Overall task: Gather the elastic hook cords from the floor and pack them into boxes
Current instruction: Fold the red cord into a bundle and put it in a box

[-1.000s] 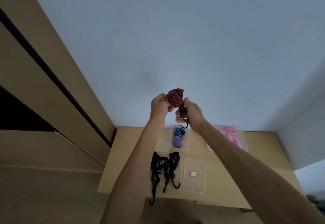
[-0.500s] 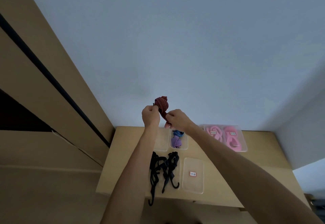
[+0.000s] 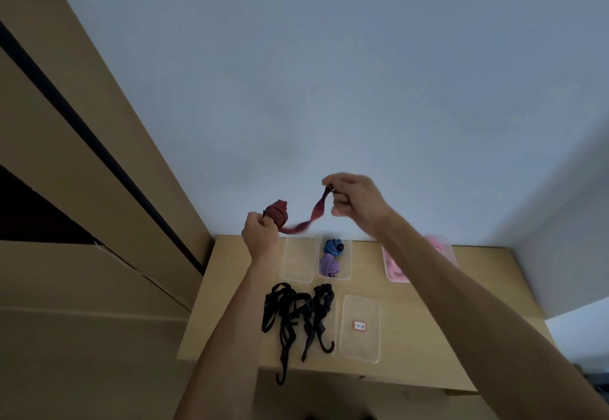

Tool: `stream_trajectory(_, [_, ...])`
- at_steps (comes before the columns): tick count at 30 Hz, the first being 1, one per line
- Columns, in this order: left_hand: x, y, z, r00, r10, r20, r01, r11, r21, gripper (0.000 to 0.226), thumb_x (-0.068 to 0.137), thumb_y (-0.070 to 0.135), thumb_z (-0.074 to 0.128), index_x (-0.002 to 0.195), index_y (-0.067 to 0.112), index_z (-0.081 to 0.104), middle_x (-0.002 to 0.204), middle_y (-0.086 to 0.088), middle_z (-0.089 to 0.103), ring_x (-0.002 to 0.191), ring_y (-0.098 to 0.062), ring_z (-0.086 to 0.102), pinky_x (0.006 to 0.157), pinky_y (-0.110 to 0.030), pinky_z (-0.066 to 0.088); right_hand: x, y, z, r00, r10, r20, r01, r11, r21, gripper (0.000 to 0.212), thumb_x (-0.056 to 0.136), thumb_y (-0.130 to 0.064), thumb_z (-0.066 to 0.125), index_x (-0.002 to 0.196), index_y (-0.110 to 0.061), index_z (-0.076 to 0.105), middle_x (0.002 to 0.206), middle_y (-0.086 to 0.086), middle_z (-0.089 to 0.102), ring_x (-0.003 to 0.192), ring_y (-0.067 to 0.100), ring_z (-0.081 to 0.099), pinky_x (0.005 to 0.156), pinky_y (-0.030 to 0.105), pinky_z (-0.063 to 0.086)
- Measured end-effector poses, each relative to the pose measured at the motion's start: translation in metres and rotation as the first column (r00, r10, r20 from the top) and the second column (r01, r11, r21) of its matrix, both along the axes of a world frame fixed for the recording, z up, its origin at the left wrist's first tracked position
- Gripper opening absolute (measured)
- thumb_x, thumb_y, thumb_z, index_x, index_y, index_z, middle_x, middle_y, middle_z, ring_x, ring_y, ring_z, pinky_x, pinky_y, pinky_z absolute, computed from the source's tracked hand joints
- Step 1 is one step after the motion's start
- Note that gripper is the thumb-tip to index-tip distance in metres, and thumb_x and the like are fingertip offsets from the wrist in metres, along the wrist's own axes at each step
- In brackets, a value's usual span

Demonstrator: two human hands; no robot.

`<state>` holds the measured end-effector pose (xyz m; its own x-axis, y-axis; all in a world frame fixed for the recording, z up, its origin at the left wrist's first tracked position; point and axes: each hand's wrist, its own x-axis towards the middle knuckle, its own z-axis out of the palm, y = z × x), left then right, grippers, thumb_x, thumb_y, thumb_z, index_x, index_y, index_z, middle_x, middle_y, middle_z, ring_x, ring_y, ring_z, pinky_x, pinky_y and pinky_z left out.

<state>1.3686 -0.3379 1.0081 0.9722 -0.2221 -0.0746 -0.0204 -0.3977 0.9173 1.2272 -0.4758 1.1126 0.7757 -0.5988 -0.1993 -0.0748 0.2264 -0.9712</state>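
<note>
Red hook cord point(image 3: 298, 222) held mid-air above table point(image 3: 461, 304): left hand point(image 3: 260, 235) grips its wound bundle, right hand point(image 3: 354, 200) at 2 o'clock from it pinches the loose end, fingers curled. Clear box point(image 3: 334, 259) at 5 o'clock holds blue and purple cords. Black cords point(image 3: 296, 314) lie at 6 o'clock, box lid point(image 3: 360, 327) just beside.

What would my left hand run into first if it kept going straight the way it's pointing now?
Likely nothing on the table: the left hand, holding the red cord, points up and away toward the bare wall. The way looks free, though depth is unclear.
</note>
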Motion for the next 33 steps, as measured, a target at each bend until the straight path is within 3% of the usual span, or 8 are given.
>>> stream_trajectory(6, [-0.020,-0.005,-0.010,0.880,-0.442,-0.173,0.401,0.888,-0.225,0.021,0.092,0.008,0.056,0.071,0.011,0.052,0.060,0.002,0.049,0.057,-0.011,0.041,0.056,-0.027,0.032,0.008,-0.006,0.002,0.987,-0.037,-0.158,0.018,0.992,-0.122,0.021,0.094,-0.002,0.050,0.089,-0.003,0.071,0.061,0.002,0.047,0.050,0.011,0.042,0.048,0.022,0.042])
stream_trajectory(9, [-0.026,-0.019,-0.005,0.848,-0.527,-0.059,0.523,0.849,-0.076,0.025,0.091,0.011,0.058,0.067,0.014,0.051,0.065,0.002,0.049,0.062,-0.011,0.042,0.058,-0.026,0.032,0.004,-0.003,0.000,0.992,-0.002,-0.123,-0.009,0.996,-0.085,0.024,0.095,-0.002,0.049,0.088,-0.005,0.072,0.057,-0.002,0.045,0.049,0.009,0.042,0.053,0.023,0.048])
stream_trajectory(13, [-0.027,-0.023,-0.005,0.900,-0.436,0.025,0.436,0.899,-0.042,0.010,0.093,0.006,0.054,0.086,0.007,0.061,0.102,-0.005,0.057,0.095,-0.012,0.053,0.074,-0.011,0.042,0.001,-0.013,0.004,0.996,-0.032,-0.081,0.035,0.999,0.039,0.017,0.090,0.000,0.052,0.088,-0.004,0.069,0.058,0.000,0.045,0.044,0.010,0.042,0.053,0.025,0.049])
stream_trajectory(16, [-0.028,-0.021,0.003,0.887,-0.438,-0.146,0.386,0.878,-0.284,0.015,0.094,0.002,0.052,0.081,0.007,0.059,0.088,-0.008,0.065,0.087,-0.022,0.065,0.072,-0.028,0.053,-0.002,-0.024,-0.004,0.945,-0.146,-0.291,0.120,0.987,-0.106,0.018,0.090,0.004,0.044,0.090,0.001,0.061,0.064,0.014,0.061,0.043,0.017,0.061,0.045,0.024,0.050])
stream_trajectory(21, [-0.033,-0.025,0.030,0.738,-0.579,-0.346,0.286,0.733,-0.617,0.012,0.093,0.002,0.054,0.081,0.003,0.055,0.096,-0.024,0.072,0.101,-0.033,0.072,0.081,-0.030,0.059,-0.019,-0.034,-0.037,0.821,-0.163,-0.548,-0.070,0.922,-0.380,0.033,0.086,0.003,0.045,0.106,-0.009,0.068,0.096,0.012,0.072,0.080,0.023,0.070,0.071,0.029,0.058])
stream_trajectory(26, [-0.037,-0.035,0.050,0.737,-0.571,-0.362,0.150,0.661,-0.736,0.001,0.088,0.000,0.060,0.088,0.000,0.060,0.095,-0.019,0.072,0.098,-0.029,0.073,0.081,-0.030,0.059,-0.021,-0.017,-0.040,0.929,0.039,-0.369,-0.218,0.862,-0.458,0.066,0.077,0.007,0.058,0.138,-0.018,0.052,0.138,0.002,0.056,0.125,0.016,0.052,0.101,0.031,0.043])
stream_trajectory(30, [-0.036,-0.044,0.061,0.797,-0.503,-0.335,0.104,0.660,-0.744,0.008,0.088,-0.003,0.057,0.082,0.001,0.060,0.083,-0.015,0.070,0.089,-0.030,0.072,0.079,-0.032,0.059,-0.015,-0.005,-0.030,0.983,0.143,-0.114,-0.161,0.972,-0.173,0.046,0.078,0.000,0.067,0.120,-0.017,0.060,0.099,0.003,0.076,0.089,0.013,0.068,0.090,0.029,0.052])
stream_trajectory(33, [-0.036,-0.047,0.065,0.858,-0.397,-0.326,0.066,0.714,-0.697,0.019,0.091,-0.003,0.049,0.074,0.004,0.054,0.074,-0.010,0.069,0.083,-0.026,0.071,0.077,-0.033,0.060,-0.012,0.000,-0.025,0.983,0.111,-0.146,-0.143,0.961,-0.237,0.024,0.086,-0.016,0.071,0.108,-0.010,0.062,0.075,0.003,0.072,0.067,0.013,0.066,0.068,0.021,0.052])
